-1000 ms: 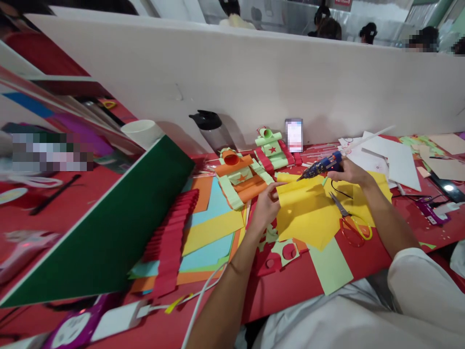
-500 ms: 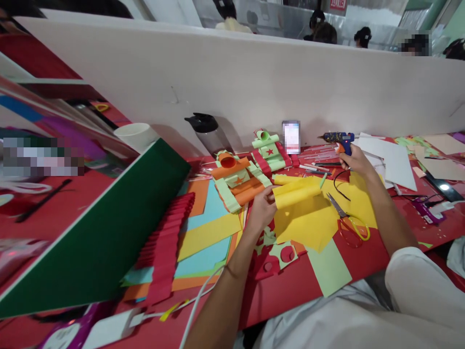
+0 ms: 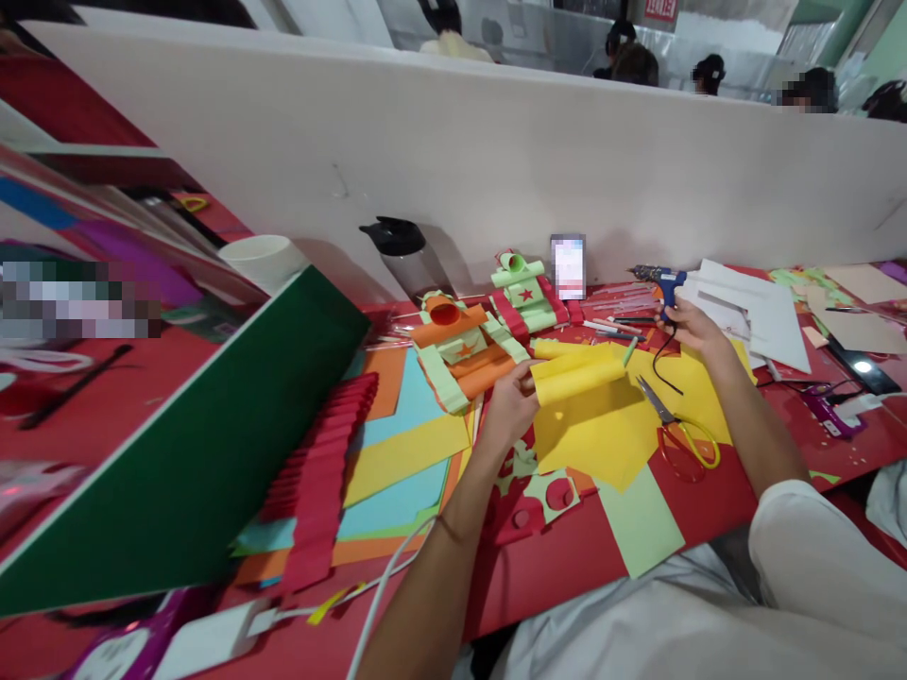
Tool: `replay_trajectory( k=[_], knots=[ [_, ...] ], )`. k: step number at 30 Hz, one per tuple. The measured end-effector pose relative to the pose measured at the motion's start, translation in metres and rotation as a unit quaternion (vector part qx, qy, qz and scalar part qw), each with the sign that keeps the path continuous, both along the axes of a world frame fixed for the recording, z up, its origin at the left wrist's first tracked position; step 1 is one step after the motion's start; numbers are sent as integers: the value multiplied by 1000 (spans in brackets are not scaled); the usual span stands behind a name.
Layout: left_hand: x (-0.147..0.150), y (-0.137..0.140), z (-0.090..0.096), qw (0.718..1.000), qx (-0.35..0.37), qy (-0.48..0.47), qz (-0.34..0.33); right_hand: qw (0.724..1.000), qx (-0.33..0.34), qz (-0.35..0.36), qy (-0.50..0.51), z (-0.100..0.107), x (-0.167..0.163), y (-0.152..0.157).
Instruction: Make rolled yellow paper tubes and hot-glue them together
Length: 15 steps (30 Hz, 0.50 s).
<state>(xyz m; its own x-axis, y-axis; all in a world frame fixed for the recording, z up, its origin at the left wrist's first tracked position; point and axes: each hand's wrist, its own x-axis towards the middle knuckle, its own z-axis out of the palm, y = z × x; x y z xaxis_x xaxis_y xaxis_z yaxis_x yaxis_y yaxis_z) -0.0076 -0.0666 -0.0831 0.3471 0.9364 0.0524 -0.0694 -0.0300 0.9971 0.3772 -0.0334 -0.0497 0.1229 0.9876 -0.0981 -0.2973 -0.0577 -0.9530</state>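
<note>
My left hand (image 3: 511, 408) is closed on the left end of a rolled yellow paper sheet (image 3: 581, 376), pinching it near the middle of the table. My right hand (image 3: 693, 329) holds the blue hot glue gun (image 3: 660, 276) by the lower part of its handle, with the nozzle pointing left. A black cord hangs from the gun over more yellow paper (image 3: 595, 449). Scissors (image 3: 684, 444) with red and yellow handles lie below it. Left of the roll stands an orange and pale green paper model (image 3: 464, 354); behind it is a red and green one (image 3: 525, 295).
A green board (image 3: 205, 453) leans at the left beside pleated red paper (image 3: 322, 491) and stacked coloured sheets. A dark-lidded bottle (image 3: 407, 255) and a phone (image 3: 568, 266) stand along the white partition (image 3: 453, 161). A white cable crosses beside my left forearm.
My right hand has shifted slightly down and right to the lower handle of the glue gun, its grip looser. The gun has tilted a little. My left hand has hardly moved.
</note>
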Motion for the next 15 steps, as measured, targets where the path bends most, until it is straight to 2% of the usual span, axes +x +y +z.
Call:
replay_trajectory(
  k=[5, 9, 12, 15],
  knots=[
    [2, -1, 4, 1000, -1, -9, -3, 997, 5, -9, -78, -9, -7, 6],
    [3, -5, 10, 1000, 6, 12, 10, 972, -1, -62, -225, -15, -9, 16],
    [3, -8, 14, 1000, 7, 25, 7, 923, -19, -55, -379, -16, -6, 28],
    [3, -9, 16, 1000, 10, 17, -6, 834, 9, -50, -549, -15, -4, 42]
  ],
)
